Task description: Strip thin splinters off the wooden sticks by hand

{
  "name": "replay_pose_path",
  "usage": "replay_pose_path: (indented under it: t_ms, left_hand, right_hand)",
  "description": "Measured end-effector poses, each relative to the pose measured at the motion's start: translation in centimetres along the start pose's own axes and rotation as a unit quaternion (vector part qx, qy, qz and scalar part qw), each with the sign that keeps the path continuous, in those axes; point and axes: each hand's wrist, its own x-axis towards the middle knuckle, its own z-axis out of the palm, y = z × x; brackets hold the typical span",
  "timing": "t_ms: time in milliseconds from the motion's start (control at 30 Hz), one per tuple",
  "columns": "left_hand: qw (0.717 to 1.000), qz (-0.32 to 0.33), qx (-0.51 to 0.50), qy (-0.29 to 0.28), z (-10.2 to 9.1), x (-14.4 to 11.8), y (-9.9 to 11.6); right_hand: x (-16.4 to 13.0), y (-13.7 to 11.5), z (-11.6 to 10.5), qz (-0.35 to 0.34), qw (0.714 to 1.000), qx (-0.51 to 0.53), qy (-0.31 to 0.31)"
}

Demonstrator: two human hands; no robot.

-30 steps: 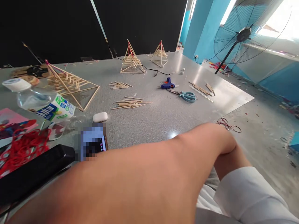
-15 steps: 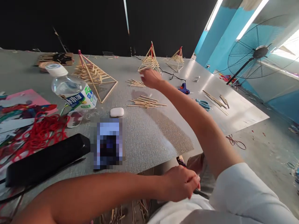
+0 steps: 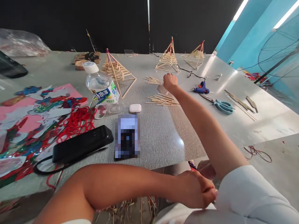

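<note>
My right hand (image 3: 170, 82) reaches out over the grey table (image 3: 161, 133) with its fingers curled into a fist; nothing shows in it. It hovers just above and behind a loose pile of thin wooden sticks (image 3: 161, 99), with a smaller stick pile (image 3: 153, 81) to its left. My left hand (image 3: 198, 189) is low at the table's near edge, fingers closed against the edge of the white sleeve (image 3: 245, 193) on my right upper arm. Three stick pyramids stand further back: a large one (image 3: 118, 73), a middle one (image 3: 168, 57) and a far one (image 3: 195, 56).
A water bottle (image 3: 101, 88), white earbud case (image 3: 135, 108), phone (image 3: 127, 135) and black case (image 3: 81, 147) lie on the near left. Red string (image 3: 76, 123) and pink cut paper (image 3: 30, 118) cover the left. A blue glue gun (image 3: 201, 89) and scissors (image 3: 221, 105) lie right.
My right arm has swung out from close to the camera and stretched forward over the stick pile. My left hand came into view and closed at the right sleeve. The view turned left.
</note>
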Motion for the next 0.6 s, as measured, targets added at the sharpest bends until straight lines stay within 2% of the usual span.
replay_pose_path:
  t_ms: [100, 167, 233, 300, 333, 400, 467, 533, 600]
  left_hand:
    - [0.997, -0.024, -0.067, -0.023, -0.5, 0.2, 0.1]
    - [0.991, -0.041, -0.126, -0.014, -0.7, 0.3, 0.2]
    - [0.983, -0.060, -0.172, 0.008, -0.7, 0.4, 0.2]
    - [0.976, -0.060, -0.206, 0.024, -0.8, 0.4, 0.1]
    - [0.975, -0.043, -0.217, 0.030, -0.8, 0.3, 0.0]
    - [0.973, 0.008, -0.227, 0.042, -1.0, 0.2, -0.1]
    - [0.969, 0.045, -0.236, 0.059, -1.3, -0.1, -0.1]
    - [0.970, 0.053, -0.227, 0.070, -1.6, -0.5, 0.1]
    - [0.983, 0.060, -0.157, 0.074, -1.9, -0.9, 0.3]
  right_hand:
    - [-1.7, 0.7, -2.8, 0.056, 0.998, -0.020, 0.036]
    - [-5.1, 1.6, -5.2, 0.039, 0.997, -0.008, 0.071]
    - [-11.0, 2.7, -7.6, -0.024, 0.991, 0.037, 0.127]
    - [-19.4, 3.9, -9.5, -0.091, 0.972, 0.104, 0.191]
    - [-24.1, 4.4, -10.0, -0.097, 0.960, 0.132, 0.228]
    - [-33.7, 5.1, -10.1, -0.092, 0.931, 0.181, 0.302]
    - [-41.7, 5.3, -8.9, -0.107, 0.908, 0.241, 0.325]
    - [-46.9, 5.3, -7.0, -0.091, 0.908, 0.293, 0.286]
    - [-49.3, 4.9, -5.3, -0.067, 0.913, 0.311, 0.254]
